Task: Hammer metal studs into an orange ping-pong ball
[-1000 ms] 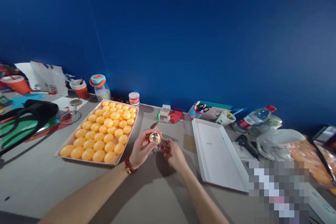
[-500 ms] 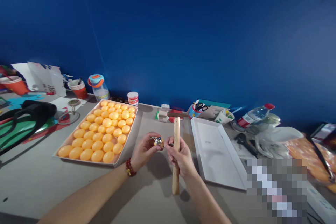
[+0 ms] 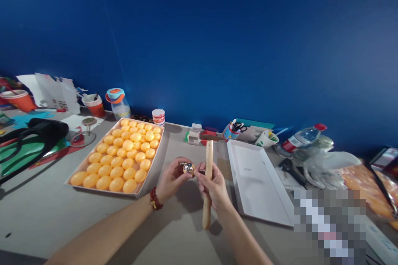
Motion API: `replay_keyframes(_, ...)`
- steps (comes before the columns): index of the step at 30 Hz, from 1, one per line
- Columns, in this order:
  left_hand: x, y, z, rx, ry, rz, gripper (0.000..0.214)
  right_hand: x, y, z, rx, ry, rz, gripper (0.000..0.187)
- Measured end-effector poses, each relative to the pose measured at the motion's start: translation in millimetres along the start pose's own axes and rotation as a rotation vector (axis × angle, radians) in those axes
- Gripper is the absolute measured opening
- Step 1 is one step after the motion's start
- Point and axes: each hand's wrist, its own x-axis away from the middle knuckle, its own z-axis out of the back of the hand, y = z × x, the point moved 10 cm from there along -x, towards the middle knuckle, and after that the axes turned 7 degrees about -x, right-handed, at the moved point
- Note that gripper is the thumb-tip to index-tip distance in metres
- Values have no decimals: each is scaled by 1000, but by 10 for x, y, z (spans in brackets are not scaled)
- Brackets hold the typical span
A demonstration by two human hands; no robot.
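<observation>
Pinched in the fingers of my left hand point(image 3: 174, 179) is a small shiny metal ball point(image 3: 188, 168), gold and silver in its reflections. My right hand point(image 3: 214, 184) is wrapped round the wooden handle of a hammer point(image 3: 207, 209), held upright with its thin brown head at the far end. The right thumb and fingertips reach to the ball's right side; whether they pinch something small there I cannot make out. Left of my hands lies a shallow box point(image 3: 140, 193) filled with rows of orange balls point(image 3: 116, 172).
A white tray point(image 3: 259, 186) lies right of the hammer. Behind stand a pen cup point(image 3: 229, 133), small white boxes point(image 3: 194, 136), a round tub point(image 3: 158, 116) and a lidded bottle point(image 3: 120, 105). A drink bottle point(image 3: 300, 140) and plastic bags point(image 3: 329, 165) crowd the right side.
The hammer's handle has tilted slightly, its lower end moving a little left. Both hands keep their hold. The whole view has shifted slightly.
</observation>
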Motion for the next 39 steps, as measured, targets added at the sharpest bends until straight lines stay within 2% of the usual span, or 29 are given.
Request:
replay_keyframes(19, 1, -42, 16, -51, -22, -30, 30, -13, 107, 26, -72, -15, -57, 31)
replay_keyframes(39, 6, -32, -11, -10, -19, -13, 32, -22, 50, -17, -69, -59, 18, 29)
